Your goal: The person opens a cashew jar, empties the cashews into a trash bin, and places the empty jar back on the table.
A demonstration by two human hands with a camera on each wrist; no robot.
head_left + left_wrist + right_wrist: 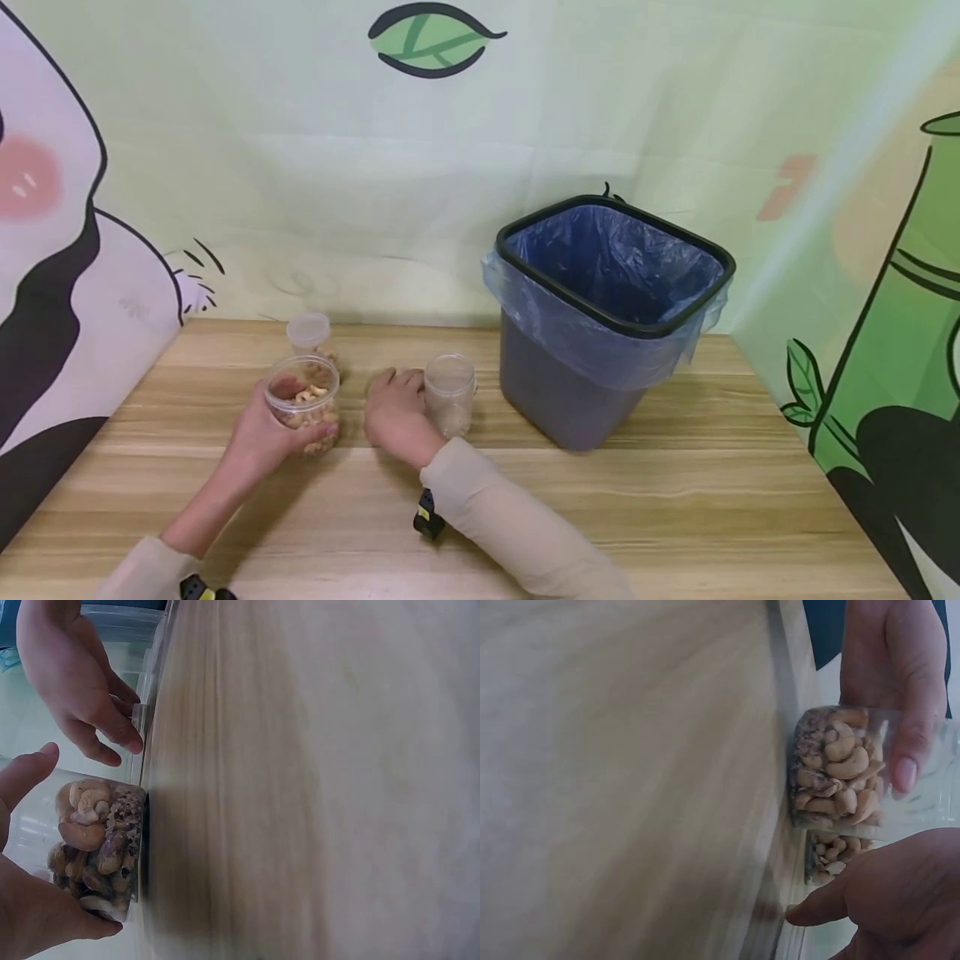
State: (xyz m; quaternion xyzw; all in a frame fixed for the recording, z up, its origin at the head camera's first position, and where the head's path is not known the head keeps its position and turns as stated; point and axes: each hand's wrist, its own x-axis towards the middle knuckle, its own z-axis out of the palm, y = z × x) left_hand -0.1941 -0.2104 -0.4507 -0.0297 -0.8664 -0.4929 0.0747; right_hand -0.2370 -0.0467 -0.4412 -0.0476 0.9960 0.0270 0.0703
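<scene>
My left hand [261,432] grips an open clear jar of mixed nuts [303,402] that stands on the wooden table [675,500]. The left wrist view shows that jar [97,847] between the thumb and palm of the left hand [30,900]. In the right wrist view a thumb of the left hand [900,690] lies across the jar [840,769]. My right hand [393,412] rests on the table between the nut jar and an empty clear jar [450,392]. Its fingers are relaxed, and no frame shows anything held in it [75,682] [885,892].
A second clear jar with a lid [309,333] stands behind the nut jar, and nuts show in it [832,859]. A dark bin with a blue liner [562,408] stands at the right, close to the empty jar. A printed backdrop closes the back and sides.
</scene>
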